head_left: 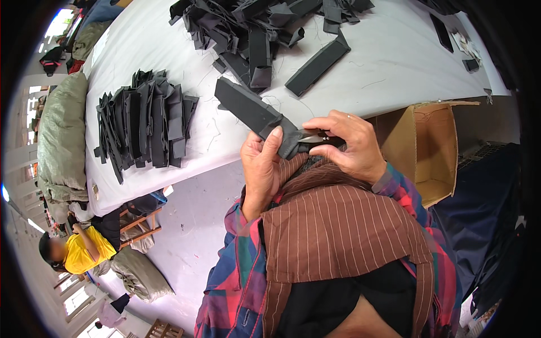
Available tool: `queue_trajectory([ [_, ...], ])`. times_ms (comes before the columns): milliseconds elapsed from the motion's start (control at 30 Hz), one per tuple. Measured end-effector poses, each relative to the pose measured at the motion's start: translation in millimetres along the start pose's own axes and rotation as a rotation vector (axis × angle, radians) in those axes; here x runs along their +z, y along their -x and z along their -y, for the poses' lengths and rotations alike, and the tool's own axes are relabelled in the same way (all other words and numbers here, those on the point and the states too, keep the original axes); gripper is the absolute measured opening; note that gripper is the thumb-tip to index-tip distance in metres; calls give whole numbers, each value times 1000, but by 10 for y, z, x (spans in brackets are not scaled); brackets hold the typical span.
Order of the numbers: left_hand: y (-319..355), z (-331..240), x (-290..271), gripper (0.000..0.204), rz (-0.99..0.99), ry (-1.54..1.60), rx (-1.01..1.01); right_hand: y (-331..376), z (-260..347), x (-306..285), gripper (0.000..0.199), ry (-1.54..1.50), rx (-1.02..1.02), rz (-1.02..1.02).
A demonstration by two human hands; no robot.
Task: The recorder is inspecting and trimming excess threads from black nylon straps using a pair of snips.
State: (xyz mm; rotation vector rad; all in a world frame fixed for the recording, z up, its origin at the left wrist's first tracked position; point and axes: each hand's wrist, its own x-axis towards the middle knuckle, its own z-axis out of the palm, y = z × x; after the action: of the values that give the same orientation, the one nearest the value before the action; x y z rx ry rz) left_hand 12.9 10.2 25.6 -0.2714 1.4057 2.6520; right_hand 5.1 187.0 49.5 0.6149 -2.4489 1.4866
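My left hand (pixel 260 163) grips a long folded black fabric strip (pixel 248 110) near its lower end, thumb pressed on top. My right hand (pixel 345 143) holds small metal thread snips (pixel 311 137), their tip against the same end of the strip. The strip slants up to the left over the edge of the white table (pixel 389 62). Both forearms wear plaid sleeves under brown striped cuffs.
A neat stack of black strips (pixel 143 124) lies on the table's left part, a loose heap of them (pixel 253 31) at the far side. An open cardboard box (pixel 431 149) stands to the right. Grey sacks (pixel 59 135) line the left; a person in yellow (pixel 79 250) sits below them.
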Motion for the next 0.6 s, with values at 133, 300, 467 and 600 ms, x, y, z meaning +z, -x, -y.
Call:
queue_trajectory([
  [133,11,-65,59,23,42,0,-98,-14,-78,24,26,23,-72,76],
  [300,19,-229,10,41,253,21,-431,-94,-84,36,10,-305,90,23],
  [467,-67,-379,-125,26,89,-778,359,-139,-40,-67,11,-692,427,13],
  [600,-128,-375,138,26,381,-729,196,-164,3,-11,10,-745,481,46],
])
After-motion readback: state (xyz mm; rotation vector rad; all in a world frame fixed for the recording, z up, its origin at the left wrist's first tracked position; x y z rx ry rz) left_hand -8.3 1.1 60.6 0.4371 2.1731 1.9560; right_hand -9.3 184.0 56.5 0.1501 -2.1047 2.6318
